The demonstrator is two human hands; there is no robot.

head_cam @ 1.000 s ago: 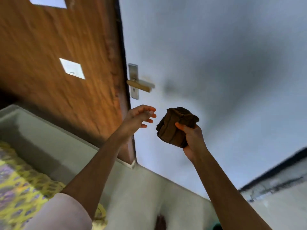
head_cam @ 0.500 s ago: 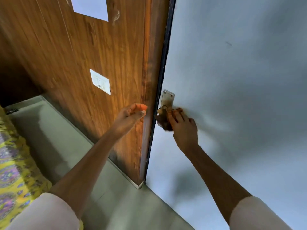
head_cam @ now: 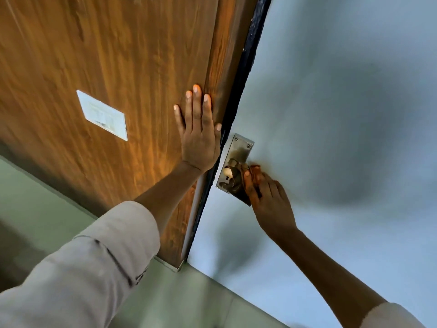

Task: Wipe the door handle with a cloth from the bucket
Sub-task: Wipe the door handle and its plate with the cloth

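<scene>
The metal door handle plate (head_cam: 240, 147) is fixed to the pale blue-grey door (head_cam: 331, 102) beside its dark edge. My right hand (head_cam: 272, 200) holds the brown cloth (head_cam: 250, 178) pressed over the lever, which is mostly hidden under cloth and fingers. My left hand (head_cam: 198, 131) lies flat, fingers spread, against the brown wooden panel (head_cam: 106, 55) just left of the door edge. The bucket is out of view.
A white switch plate (head_cam: 102, 114) sits on the wooden panel to the left. Greenish floor (head_cam: 47, 197) runs along the bottom. A black strip (head_cam: 250, 48) separates panel and door.
The view has moved closer to the door. My left hand rose and flattened on the wooden panel. My right hand with the cloth slid lower along the handle.
</scene>
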